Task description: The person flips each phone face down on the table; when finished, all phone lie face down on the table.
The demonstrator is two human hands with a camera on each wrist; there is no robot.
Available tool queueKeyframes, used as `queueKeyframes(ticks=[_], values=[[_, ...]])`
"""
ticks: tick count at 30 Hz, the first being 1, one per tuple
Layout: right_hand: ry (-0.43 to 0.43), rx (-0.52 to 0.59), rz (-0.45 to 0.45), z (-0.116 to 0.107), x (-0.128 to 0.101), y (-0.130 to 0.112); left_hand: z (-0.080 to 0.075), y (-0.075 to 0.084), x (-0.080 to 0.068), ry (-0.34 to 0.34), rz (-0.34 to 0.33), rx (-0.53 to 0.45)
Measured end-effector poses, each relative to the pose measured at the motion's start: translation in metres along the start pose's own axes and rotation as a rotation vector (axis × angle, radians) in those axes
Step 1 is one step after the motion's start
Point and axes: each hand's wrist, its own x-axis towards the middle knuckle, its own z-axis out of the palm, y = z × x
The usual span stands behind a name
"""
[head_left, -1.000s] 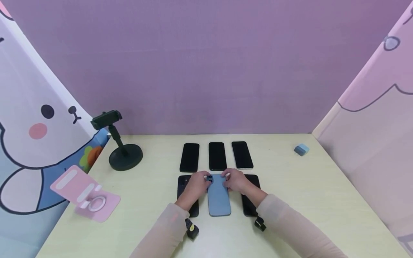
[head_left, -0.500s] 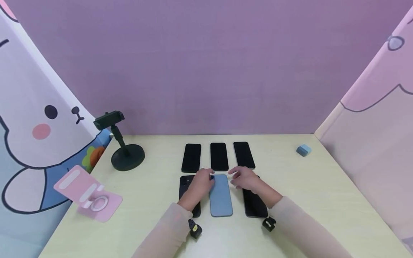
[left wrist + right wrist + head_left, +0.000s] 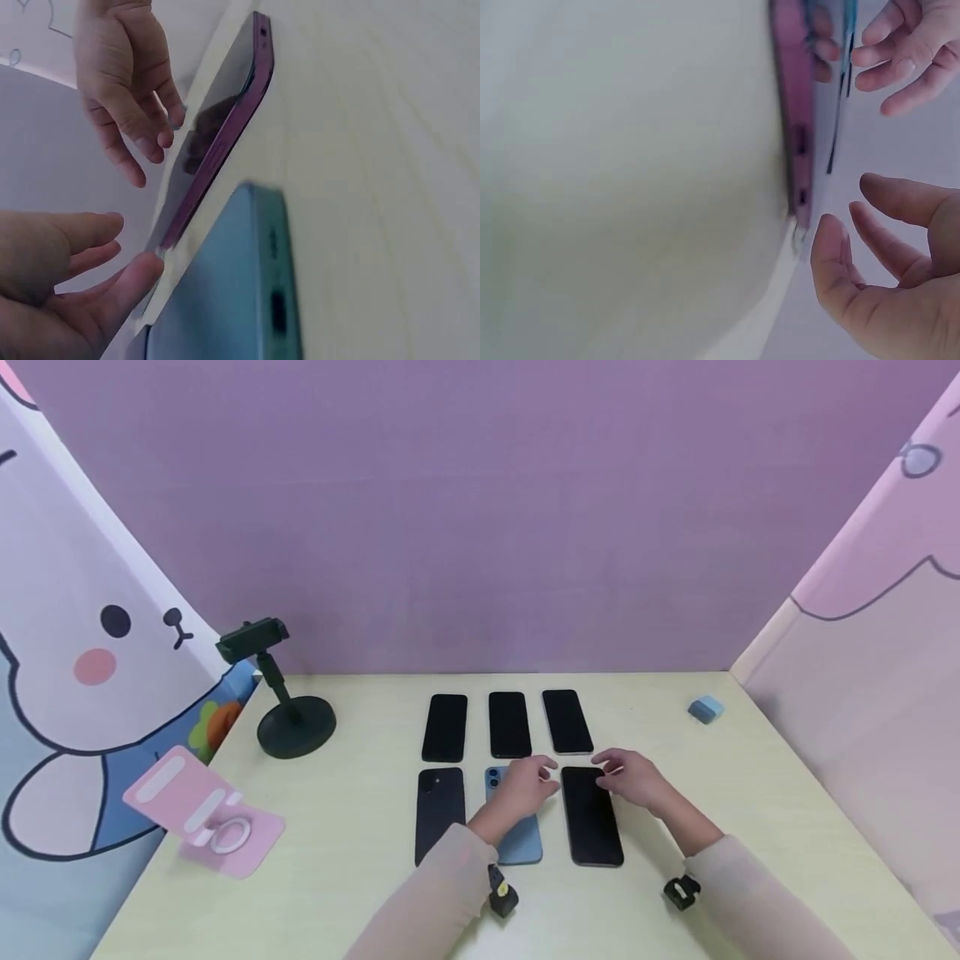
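Observation:
A dark smartphone (image 3: 592, 820) lies screen up at the right of the front row; its purple side edge (image 3: 238, 120) shows in the left wrist view. My left hand (image 3: 525, 789) hovers over the blue smartphone (image 3: 522, 845), covering its middle, with relaxed fingers pointing at the dark phone's upper left corner. At that phone's upper right corner is my right hand (image 3: 633, 778), fingers loosely bent and apart from the thumb. Both hands hold nothing. Left of the blue phone, a dark smartphone (image 3: 440, 814) rests with its camera side up.
Behind these stand-by rows lie three black phones: left (image 3: 445, 728), middle (image 3: 510, 725) and right (image 3: 567, 722). A dark green phone stand (image 3: 296, 727) and a pink folding stand (image 3: 240, 839) are on the left. A small blue block (image 3: 706, 709) sits at the far right.
Both hands have moved right, from the blue phone to the dark phone beside it. The right hand let go of the blue phone first, then the left.

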Motion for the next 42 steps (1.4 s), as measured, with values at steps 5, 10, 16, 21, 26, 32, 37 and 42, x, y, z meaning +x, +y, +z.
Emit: queueKeyframes(ticks=[5,10,16,21,26,32,37,42], values=[[-0.021,0.036,0.036,-0.003,0.001,0.008,0.013,0.002,0.006,0.023,0.015,0.001],[-0.045,0.124,0.071,-0.004,0.003,0.015,0.019,0.001,0.01,0.038,0.022,-0.023],[-0.064,0.175,0.085,-0.004,0.005,0.018,0.025,0.001,0.014,0.049,0.024,-0.027],[-0.054,0.216,0.103,-0.001,0.008,0.018,0.03,0.001,0.016,0.064,0.033,-0.045],[-0.041,0.243,0.119,0.001,0.009,0.017,0.032,0.001,0.017,0.094,0.039,-0.033],[-0.051,0.241,0.114,0.001,0.008,0.015,0.032,0.001,0.017,0.106,0.05,-0.02],[-0.06,0.237,0.13,-0.001,0.007,0.012,0.03,0.003,0.016,0.098,0.041,-0.02],[-0.064,0.29,0.13,-0.002,0.007,0.013,0.031,0.003,0.017,0.114,0.054,0.009]])
